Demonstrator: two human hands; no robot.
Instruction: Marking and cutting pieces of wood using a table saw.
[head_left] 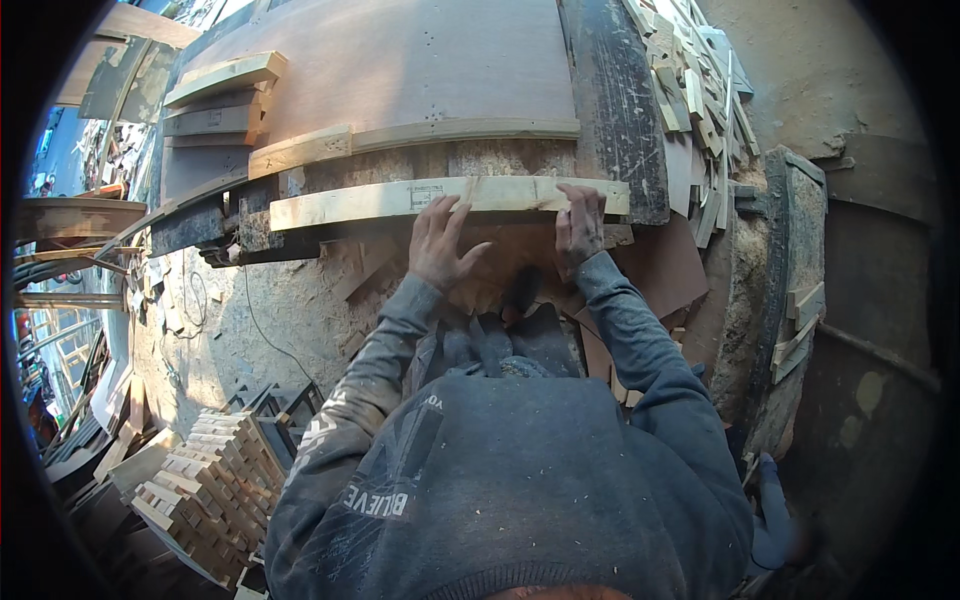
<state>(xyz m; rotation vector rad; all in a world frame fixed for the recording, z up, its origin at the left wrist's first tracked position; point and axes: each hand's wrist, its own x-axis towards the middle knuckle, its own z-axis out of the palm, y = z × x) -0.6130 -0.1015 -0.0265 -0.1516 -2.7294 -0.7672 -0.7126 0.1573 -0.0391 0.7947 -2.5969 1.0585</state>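
A long pale wooden plank [515, 193] lies along the near edge of the workbench. My left hand [438, 245] is at its near edge left of the middle, fingers stretched and thumb spread, the fingertips against the wood. Toward the plank's right end, my right hand [581, 226] rests its fingertips on the top, the fingers slightly bent and not wrapped round it. Just beyond, a short wooden block [300, 152] and a thin wooden strip [465, 130] lie end to end along a large plywood sheet [440, 70].
Several short boards [212, 115] are stacked at the sheet's left. Wood offcuts [700, 100] heap up beyond the bench's dark right side [622, 110]. Stacked wooden pieces [205, 490] stand at lower left. A thin cable [262, 325] trails over the dusty floor. Part of another person [772, 515] shows at lower right.
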